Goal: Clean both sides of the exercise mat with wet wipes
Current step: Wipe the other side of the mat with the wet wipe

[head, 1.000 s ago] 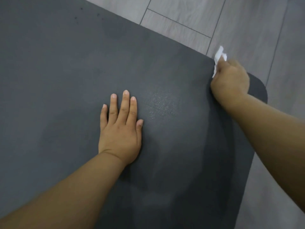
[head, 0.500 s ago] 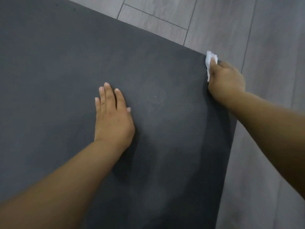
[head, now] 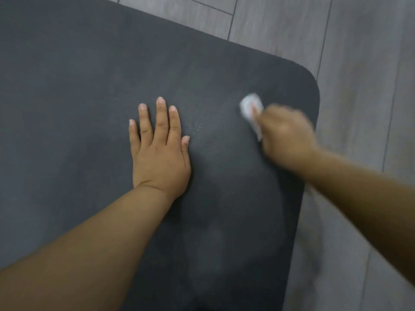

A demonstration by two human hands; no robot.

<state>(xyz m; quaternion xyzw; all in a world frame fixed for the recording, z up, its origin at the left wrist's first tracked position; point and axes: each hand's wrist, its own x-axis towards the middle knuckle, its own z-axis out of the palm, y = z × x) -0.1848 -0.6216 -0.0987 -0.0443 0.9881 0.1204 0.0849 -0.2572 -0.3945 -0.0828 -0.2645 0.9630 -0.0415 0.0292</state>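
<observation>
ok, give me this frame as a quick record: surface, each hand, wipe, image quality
surface: dark grey exercise mat lying flat on grey plank floor, one rounded corner in view
left: left hand palm down on the mat, fingers straight
right: right hand grips a white wet wipe against the mat near the corner
quality: right hand and wipe motion-blurred, finger detail unclear
marks: faint smears on the mat between the hands

Dk grey mat [head: 89,86], white wipe [head: 248,106], grey floor [head: 359,63].
</observation>
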